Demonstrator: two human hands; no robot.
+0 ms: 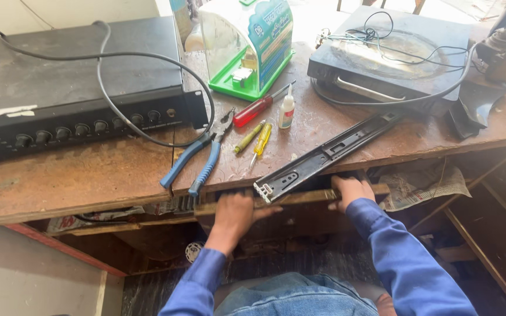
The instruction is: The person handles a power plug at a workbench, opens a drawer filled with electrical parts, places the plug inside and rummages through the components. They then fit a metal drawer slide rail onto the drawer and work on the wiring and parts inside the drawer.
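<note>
Both my hands grip the front edge of a wooden drawer (300,198) just under the worn workbench top (77,175). My left hand (233,213) holds the drawer front at its left part, fingers curled over the top edge. My right hand (351,192) holds it further right. A black metal drawer slide (329,153) lies diagonally on the bench just above the drawer, its near end overhanging the edge between my hands. Blue sleeves cover both arms.
Blue-handled pliers (197,161), a red-handled screwdriver (253,111), two yellow screwdrivers (256,139) and a small glue bottle (287,111) lie on the bench. A black amplifier (71,82) sits left, a green-and-clear plastic box (247,47) behind, a black induction cooker (390,55) right. Newspaper (423,184) lines the shelf below.
</note>
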